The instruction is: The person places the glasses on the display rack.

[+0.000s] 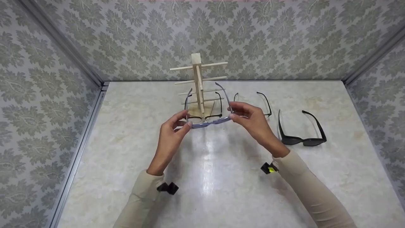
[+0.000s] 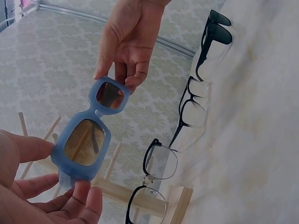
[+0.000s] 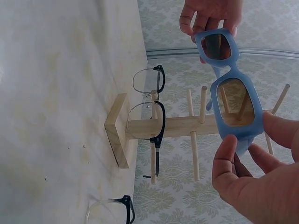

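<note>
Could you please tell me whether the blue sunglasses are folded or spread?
Spread: the blue sunglasses have both side arms extended toward the wooden stand.

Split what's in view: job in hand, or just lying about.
Job in hand, it seems:
blue sunglasses, held by left hand and right hand
wooden stand
dark-browed glasses low on the stand

Lying about, apparently:
black sunglasses on the table
clear-lensed glasses beside the stand

Left fingers [image 2: 35, 148] pinching, right fingers [image 3: 226, 156] pinching
</note>
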The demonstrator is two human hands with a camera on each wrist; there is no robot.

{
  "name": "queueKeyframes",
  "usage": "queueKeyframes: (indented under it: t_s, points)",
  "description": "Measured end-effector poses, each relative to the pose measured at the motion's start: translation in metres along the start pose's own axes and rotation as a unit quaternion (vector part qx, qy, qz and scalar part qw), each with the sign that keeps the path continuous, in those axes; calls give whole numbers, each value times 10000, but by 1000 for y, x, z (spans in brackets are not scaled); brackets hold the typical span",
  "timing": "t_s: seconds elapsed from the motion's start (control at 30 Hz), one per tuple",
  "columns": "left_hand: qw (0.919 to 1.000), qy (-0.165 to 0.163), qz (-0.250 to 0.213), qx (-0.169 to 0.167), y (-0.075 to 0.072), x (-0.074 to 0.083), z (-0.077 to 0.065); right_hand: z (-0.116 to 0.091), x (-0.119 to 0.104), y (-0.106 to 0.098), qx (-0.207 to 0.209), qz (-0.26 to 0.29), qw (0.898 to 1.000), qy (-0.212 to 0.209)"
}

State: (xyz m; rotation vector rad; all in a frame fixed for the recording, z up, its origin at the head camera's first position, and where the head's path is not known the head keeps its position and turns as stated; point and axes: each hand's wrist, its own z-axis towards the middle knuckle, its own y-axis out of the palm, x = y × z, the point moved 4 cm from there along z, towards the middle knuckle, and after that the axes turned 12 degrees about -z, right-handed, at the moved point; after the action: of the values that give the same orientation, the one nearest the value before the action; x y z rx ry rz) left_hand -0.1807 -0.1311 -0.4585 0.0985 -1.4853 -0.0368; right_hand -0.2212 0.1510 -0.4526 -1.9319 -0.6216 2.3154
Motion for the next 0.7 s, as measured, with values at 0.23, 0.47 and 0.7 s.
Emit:
queueKeyframes:
  t_s: [0.23, 0.47, 0.7]
  points:
    - [9991, 241, 345, -50, -2, -2, 8, 7, 1, 2, 35, -51, 10000, 49]
    - [9984, 364, 428, -104, -4, -2, 15, 14, 0, 3, 23, 5, 10000, 56]
    - [9977, 338, 580, -99, -5, -1, 22, 21, 0, 3, 3, 0, 10000, 80]
